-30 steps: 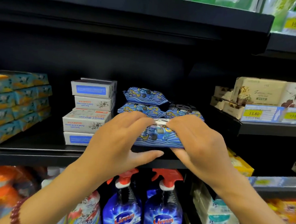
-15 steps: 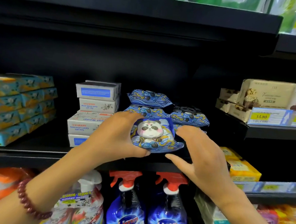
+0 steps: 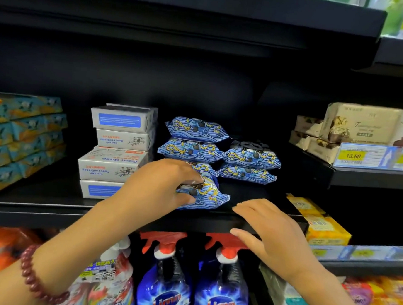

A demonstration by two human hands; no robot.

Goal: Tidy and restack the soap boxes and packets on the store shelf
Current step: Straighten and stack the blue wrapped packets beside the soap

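Gripping the blue soap packet (image 3: 205, 196), the left hand (image 3: 160, 187) should square it against the packet stack (image 3: 194, 140) at 12 o'clock; the right hand (image 3: 273, 232) hovers, fingers loose and empty.

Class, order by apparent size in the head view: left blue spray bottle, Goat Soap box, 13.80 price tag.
Largest: spray bottle, though perhaps nearer the camera.
Middle: Goat Soap box.
Smallest: price tag.

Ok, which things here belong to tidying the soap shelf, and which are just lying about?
Job: blue soap packets, white soap boxes, front packet held by the left hand, right hand nearby.
Lying about: spray bottles, yellow boxes, price tag.
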